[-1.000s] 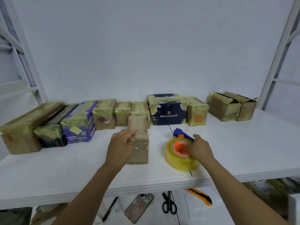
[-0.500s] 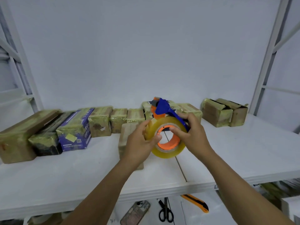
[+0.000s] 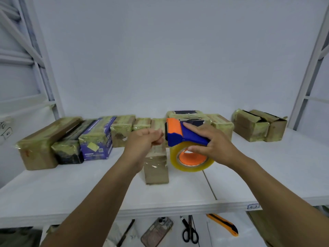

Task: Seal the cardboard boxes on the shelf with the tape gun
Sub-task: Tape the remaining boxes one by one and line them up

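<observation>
**One tape gun, eleven boxes, two hands at the shelf**

Ten boxes (image 3: 249,127) line the back of the shelf (image 3: 71,189), and an eleventh box (image 3: 156,168) stands alone in front. The right hand (image 3: 215,147) grips the tape gun (image 3: 185,138) above that front box, with the forefinger along its blue handle. The left hand (image 3: 144,141) is curled just beside the gun's orange head; whether it pinches tape cannot be told. Half a second ago it clasped the roll (image 3: 192,166), and a second ago the gun lay on the shelf. Below the shelf lie one phone (image 3: 156,231), one pair of scissors (image 3: 190,232) and one knife (image 3: 223,224).
</observation>
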